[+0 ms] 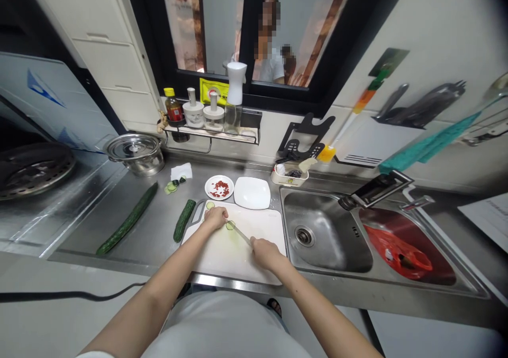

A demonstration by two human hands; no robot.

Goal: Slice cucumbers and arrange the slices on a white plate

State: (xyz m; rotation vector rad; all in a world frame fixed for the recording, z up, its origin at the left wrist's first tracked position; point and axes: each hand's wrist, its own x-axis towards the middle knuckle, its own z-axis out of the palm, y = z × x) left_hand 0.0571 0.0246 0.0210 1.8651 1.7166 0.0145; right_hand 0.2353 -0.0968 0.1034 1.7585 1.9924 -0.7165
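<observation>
My right hand (265,252) is wrapped round the handle of a knife (242,235). Its blade points up and left across a white cutting board (238,257), and the tip meets a thin cucumber slice (230,225). Just left of that slice, my left hand (216,217) rests over the board with fingers curled together; whatever they may hold is hidden. Another cucumber slice (210,205) lies behind the left hand. A cut length of cucumber (184,220) lies beside the board's left edge, and a long whole cucumber (129,218) farther left on the steel counter.
Behind the board stand a plate of chopped red pieces (219,187) and a white square plate (252,192). Cucumber scraps (171,187) lie near a white paper (181,171). A lidded pot (137,152) stands back left. A double sink (329,241) with a red bag (400,255) is at right.
</observation>
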